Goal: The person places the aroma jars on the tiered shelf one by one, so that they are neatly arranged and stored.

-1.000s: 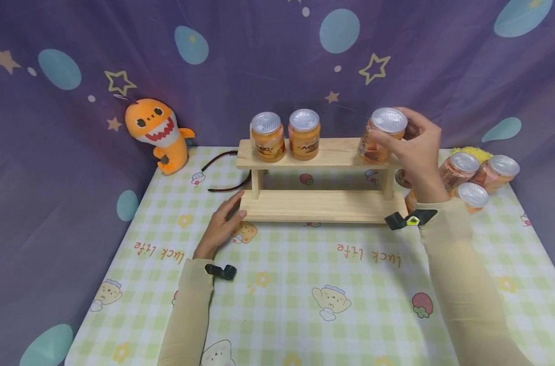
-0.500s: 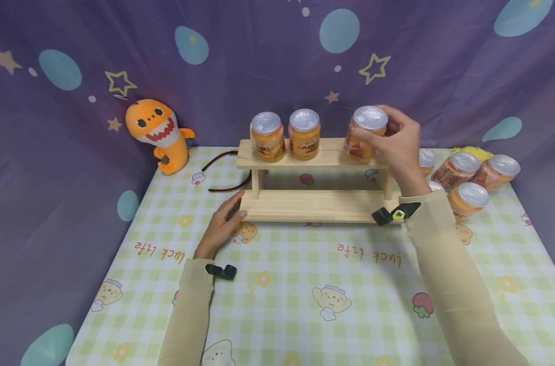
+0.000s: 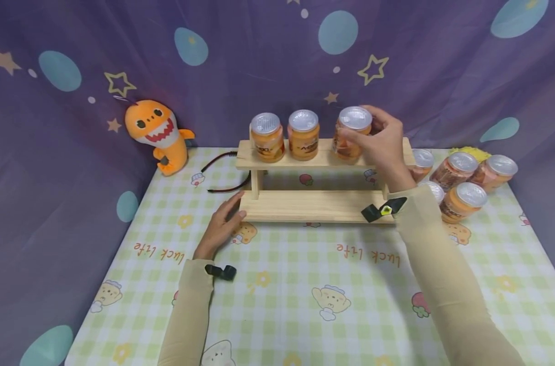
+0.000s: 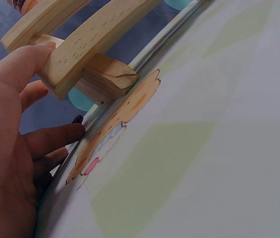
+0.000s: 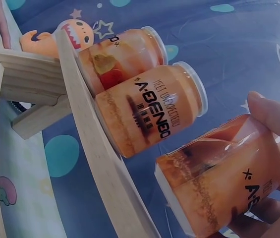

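My right hand (image 3: 384, 145) grips an orange-labelled jar (image 3: 348, 145) with a silver lid, thumb on the near side and fingers round the far side. It hangs over the upper board of a two-tier wooden shelf (image 3: 325, 161); in the right wrist view a gap shows between its base and the board edge. Left of it, two like jars, one at the left end (image 3: 268, 147) and one beside it (image 3: 304, 145), stand upright on that board. At the lower board's left end, my left hand (image 3: 219, 223) rests with its thumb against the wood and its other fingers loosely extended.
Several more jars (image 3: 462, 201) stand on the table right of the shelf, with a yellow fuzzy thing (image 3: 474, 152) behind. An orange shark plush (image 3: 158, 137) leans at the back left. Dark cables (image 3: 227, 189) lie left of the shelf. A purple curtain (image 3: 268, 66) hangs behind.
My right hand has carried its jar leftward along the upper board, closer to the two standing jars. More of the jars at the right now shows. My left hand has stayed put.
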### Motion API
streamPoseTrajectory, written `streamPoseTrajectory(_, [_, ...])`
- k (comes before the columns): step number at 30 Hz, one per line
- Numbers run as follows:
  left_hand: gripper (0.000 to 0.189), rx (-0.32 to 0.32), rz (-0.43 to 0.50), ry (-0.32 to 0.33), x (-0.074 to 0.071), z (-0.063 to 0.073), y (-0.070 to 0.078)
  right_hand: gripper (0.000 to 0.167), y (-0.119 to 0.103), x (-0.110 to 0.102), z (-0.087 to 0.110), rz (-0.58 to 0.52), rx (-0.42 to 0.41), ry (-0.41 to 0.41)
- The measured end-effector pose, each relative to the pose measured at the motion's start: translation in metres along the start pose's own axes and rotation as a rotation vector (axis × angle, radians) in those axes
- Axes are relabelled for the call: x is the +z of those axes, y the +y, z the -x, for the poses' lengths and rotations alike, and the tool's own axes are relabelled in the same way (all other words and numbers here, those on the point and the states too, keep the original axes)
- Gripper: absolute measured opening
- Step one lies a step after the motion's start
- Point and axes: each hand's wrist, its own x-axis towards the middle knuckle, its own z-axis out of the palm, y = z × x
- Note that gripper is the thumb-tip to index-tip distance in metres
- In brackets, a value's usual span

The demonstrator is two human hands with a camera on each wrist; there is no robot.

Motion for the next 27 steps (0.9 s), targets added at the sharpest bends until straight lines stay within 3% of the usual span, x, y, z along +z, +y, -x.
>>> streamPoseTrajectory(3, [0.059, -0.009, -0.005, -0.009, 0.0, 0.001, 0.006, 0.051, 0.002, 0.004, -0.001, -0.004, 0.015, -0.002])
streamPoseTrajectory(10, [0.057, -0.012, -0.011, -0.02, -0.004, 0.013, 0.039, 0.052, 0.007, 0.009, -0.003, 0.024, 0.023, -0.018])
streamPoseTrajectory(14, [0.057, -0.011, -0.006, -0.021, -0.005, 0.014, 0.043, 0.052, 0.011, 0.011, -0.004, 0.034, 0.016, -0.028])
streamPoseTrajectory(18, [0.057, -0.014, 0.002, -0.019, -0.005, 0.012, 0.039, 0.05, 0.013, 0.013, -0.006, 0.017, 0.001, -0.035])
streamPoseTrajectory(25, [0.058, 0.037, -0.017, 0.009, -0.001, 0.001, -0.001, 0.052, 0.014, 0.017, -0.007, 0.05, 0.011, -0.041])
streamPoseTrajectory(27, [0.057, 0.032, -0.014, 0.009, -0.001, 0.001, -0.001, 0.053, 0.015, 0.017, -0.007, 0.05, 0.021, -0.046])
